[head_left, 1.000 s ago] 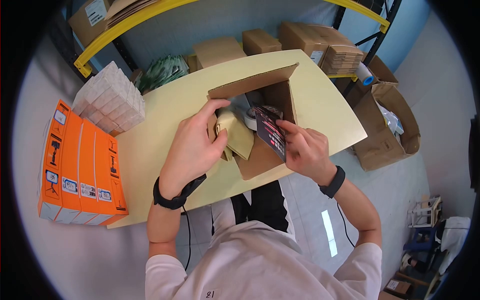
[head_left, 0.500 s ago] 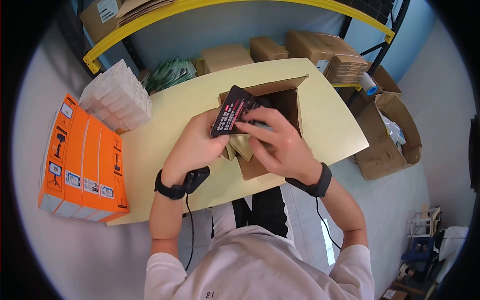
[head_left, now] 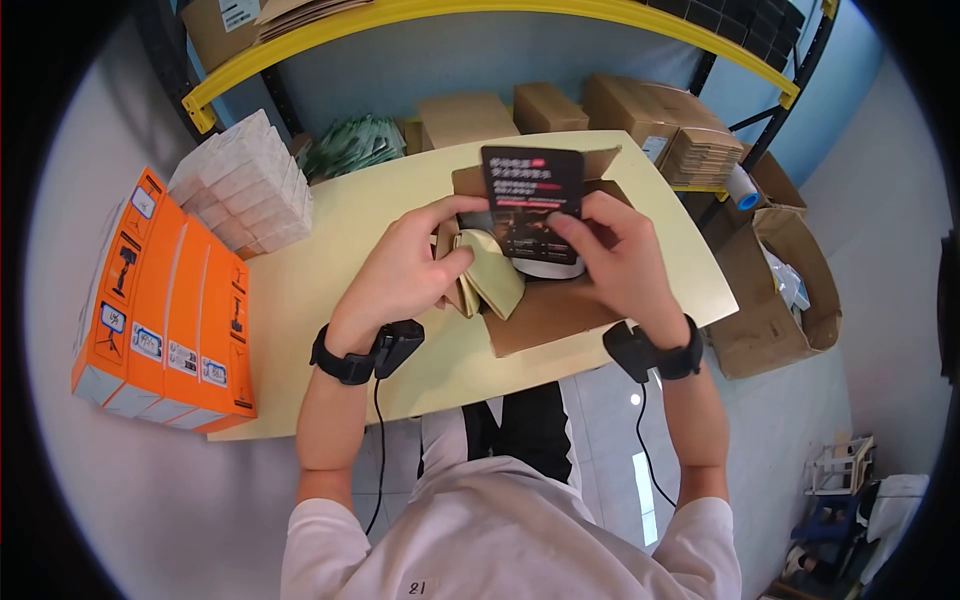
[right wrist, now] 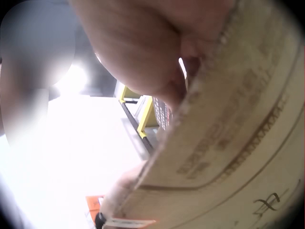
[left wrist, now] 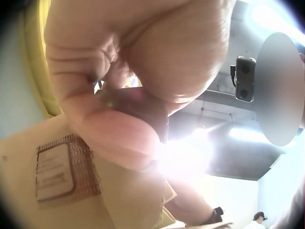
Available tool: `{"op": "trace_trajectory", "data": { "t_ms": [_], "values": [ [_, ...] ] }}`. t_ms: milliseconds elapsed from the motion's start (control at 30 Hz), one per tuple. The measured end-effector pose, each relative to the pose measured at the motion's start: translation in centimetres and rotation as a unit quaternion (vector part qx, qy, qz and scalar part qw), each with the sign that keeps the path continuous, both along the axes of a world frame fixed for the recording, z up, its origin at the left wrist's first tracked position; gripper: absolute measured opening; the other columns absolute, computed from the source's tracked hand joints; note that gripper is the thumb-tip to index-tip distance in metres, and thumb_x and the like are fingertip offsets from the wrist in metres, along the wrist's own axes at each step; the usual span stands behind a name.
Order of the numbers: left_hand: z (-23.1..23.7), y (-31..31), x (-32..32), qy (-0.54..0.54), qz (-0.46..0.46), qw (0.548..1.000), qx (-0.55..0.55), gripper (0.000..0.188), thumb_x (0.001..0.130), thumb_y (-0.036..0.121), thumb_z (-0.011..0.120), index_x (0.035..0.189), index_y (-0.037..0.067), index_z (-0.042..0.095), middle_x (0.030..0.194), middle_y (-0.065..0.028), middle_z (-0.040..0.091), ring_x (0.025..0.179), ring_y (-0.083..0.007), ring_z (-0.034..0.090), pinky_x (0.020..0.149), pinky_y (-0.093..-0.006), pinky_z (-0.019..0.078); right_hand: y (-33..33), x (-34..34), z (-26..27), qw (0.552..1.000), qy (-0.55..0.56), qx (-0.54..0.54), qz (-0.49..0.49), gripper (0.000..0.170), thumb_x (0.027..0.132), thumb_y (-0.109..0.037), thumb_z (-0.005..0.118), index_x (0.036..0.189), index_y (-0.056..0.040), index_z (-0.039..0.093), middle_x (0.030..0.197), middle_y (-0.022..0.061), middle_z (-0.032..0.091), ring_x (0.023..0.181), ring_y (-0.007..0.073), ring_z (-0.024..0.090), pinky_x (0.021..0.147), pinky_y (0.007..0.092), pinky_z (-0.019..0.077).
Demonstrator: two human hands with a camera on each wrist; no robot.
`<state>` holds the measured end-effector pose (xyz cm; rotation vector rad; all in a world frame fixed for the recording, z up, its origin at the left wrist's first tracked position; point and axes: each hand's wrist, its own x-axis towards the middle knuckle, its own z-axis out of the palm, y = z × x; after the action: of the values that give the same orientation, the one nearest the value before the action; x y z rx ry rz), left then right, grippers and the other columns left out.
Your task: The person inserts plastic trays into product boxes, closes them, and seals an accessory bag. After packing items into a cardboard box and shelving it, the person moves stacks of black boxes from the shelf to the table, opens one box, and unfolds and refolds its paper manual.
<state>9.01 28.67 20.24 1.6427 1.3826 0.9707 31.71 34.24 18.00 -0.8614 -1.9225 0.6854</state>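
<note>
A black card [head_left: 534, 190] with white and pink print stands upright over the open cardboard box [head_left: 570, 303]. My right hand [head_left: 632, 255] holds it at its lower right, thumb across the printed face. My left hand [head_left: 405, 265] grips a folded yellowish paper packet [head_left: 490, 280] at the box's left side, with its index finger reaching to the card's left edge. Behind the card, part of a white round object [head_left: 548, 268] shows inside the box. In the right wrist view, the box wall [right wrist: 228, 129] hides most of the fingers.
Orange boxes [head_left: 165, 310] and a stack of white-wrapped packs [head_left: 245, 185] stand on the table's left. Cartons [head_left: 465, 120] and green packets [head_left: 355, 145] line the back under a yellow-beamed shelf [head_left: 500, 15]. A large open carton [head_left: 775, 330] sits on the floor at right.
The right hand brought the card left across the box toward the left hand, then back right, and turned it upright with its print toward me. The left hand stays by the packet.
</note>
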Motion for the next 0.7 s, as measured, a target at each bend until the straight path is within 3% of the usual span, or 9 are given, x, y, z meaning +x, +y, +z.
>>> {"op": "trace_trajectory", "data": {
  "t_ms": [33, 67, 100, 167, 233, 300, 533, 600, 700],
  "values": [
    [-0.1, 0.0, -0.1, 0.001, 0.001, 1.0, 0.0, 0.041, 0.083, 0.005, 0.056, 0.124, 0.004, 0.056, 0.095, -0.0039, 0.06, 0.063, -0.007, 0.057, 0.048, -0.0231, 0.0492, 0.4, 0.4, -0.1, 0.997, 0.047, -0.063, 0.019, 0.018, 0.09, -0.013, 0.067, 0.084, 0.0029, 0.061, 0.067, 0.0045, 0.055, 0.058, 0.0091, 0.048, 0.055, 0.0263, 0.0404],
    [-0.4, 0.2, -0.1, -0.011, -0.001, 1.0, 0.0, 0.042, 0.083, 0.004, 0.056, 0.125, 0.004, 0.055, 0.099, -0.0039, 0.06, 0.065, -0.0071, 0.058, 0.048, -0.0229, 0.0492, 0.9, 1.1, 0.1, 0.998, 0.011, -0.05, 0.021, 0.018, 0.093, -0.014, 0.063, 0.085, 0.002, 0.062, 0.067, 0.0024, 0.057, 0.061, 0.0051, 0.047, 0.054, 0.0248, 0.0401],
    [-0.5, 0.3, -0.1, -0.024, -0.003, 1.0, 0.001, 0.044, 0.083, 0.003, 0.057, 0.127, 0.005, 0.053, 0.103, -0.004, 0.059, 0.066, -0.0072, 0.058, 0.048, -0.0227, 0.0492, 1.0, 1.5, 0.1, 0.999, 0.011, -0.049, 0.021, 0.018, 0.093, -0.014, 0.063, 0.085, 0.002, 0.062, 0.067, 0.0024, 0.057, 0.061, 0.0051, 0.047, 0.054, 0.0248, 0.0401],
    [-0.3, 0.3, 0.0, -0.025, 0.0, 1.0, -0.004, 0.044, 0.083, 0.003, 0.056, 0.127, 0.005, 0.053, 0.103, -0.0038, 0.059, 0.067, -0.0071, 0.059, 0.048, -0.0224, 0.0491, 1.1, 1.9, 0.5, 0.985, 0.045, -0.156, 0.053, 0.016, 0.095, -0.013, 0.061, 0.09, 0.0016, 0.063, 0.074, 0.0012, 0.061, 0.063, 0.0051, 0.049, 0.056, 0.023, 0.0424],
    [-0.2, 0.3, 0.1, -0.023, 0.002, 1.0, -0.008, 0.045, 0.083, 0.003, 0.056, 0.127, 0.005, 0.052, 0.103, -0.0037, 0.059, 0.068, -0.0071, 0.059, 0.048, -0.0222, 0.0491, 1.1, 1.9, 0.6, 0.983, 0.062, -0.163, 0.062, 0.015, 0.095, -0.013, 0.06, 0.094, 0.0016, 0.063, 0.077, 0.0008, 0.062, 0.064, 0.0052, 0.05, 0.058, 0.0223, 0.0437],
    [-0.3, 0.3, 0.2, -0.034, 0.013, 0.999, 0.014, 0.04, 0.085, 0.003, 0.056, 0.124, 0.004, 0.053, 0.087, -0.0069, 0.057, 0.06, -0.0127, 0.061, 0.048, -0.0275, 0.0513, 1.0, 2.0, 0.8, 0.979, 0.082, -0.17, 0.071, 0.015, 0.096, -0.013, 0.059, 0.098, 0.0016, 0.063, 0.08, 0.0004, 0.064, 0.065, 0.0052, 0.052, 0.059, 0.0216, 0.0451],
    [-0.8, 0.2, 0.2, -0.066, -0.007, 0.997, 0.028, 0.043, 0.085, 0.002, 0.055, 0.128, 0.005, 0.05, 0.088, -0.0066, 0.057, 0.064, -0.0137, 0.064, 0.049, -0.0264, 0.0526, 1.2, 2.6, 1.1, 0.975, 0.047, -0.198, 0.089, 0.016, 0.096, -0.011, 0.058, 0.105, 0.0018, 0.063, 0.085, 0.0013, 0.065, 0.069, 0.0052, 0.053, 0.064, 0.0214, 0.0473],
    [-0.6, 0.2, 0.2, -0.06, -0.01, 0.998, 0.024, 0.047, 0.082, -0.003, 0.056, 0.128, -0.001, 0.049, 0.118, -0.0099, 0.055, 0.083, -0.0099, 0.064, 0.055, -0.0235, 0.0556, 1.3, 2.7, 1.1, 0.975, 0.04, -0.198, 0.092, 0.017, 0.096, -0.011, 0.058, 0.106, 0.002, 0.063, 0.086, 0.0013, 0.065, 0.069, 0.0051, 0.053, 0.064, 0.0213, 0.0474],
    [0.0, -0.2, 0.5, -0.062, -0.003, 0.998, -0.01, 0.047, 0.082, -0.003, 0.056, 0.128, -0.001, 0.048, 0.112, -0.0091, 0.056, 0.08, -0.01, 0.064, 0.053, -0.0234, 0.0554, 1.3, 2.8, 1.2, 0.973, 0.037, -0.207, 0.091, 0.017, 0.096, -0.01, 0.058, 0.106, 0.0021, 0.063, 0.087, 0.0014, 0.065, 0.07, 0.0052, 0.054, 0.065, 0.0217, 0.0476]
  ]
}}
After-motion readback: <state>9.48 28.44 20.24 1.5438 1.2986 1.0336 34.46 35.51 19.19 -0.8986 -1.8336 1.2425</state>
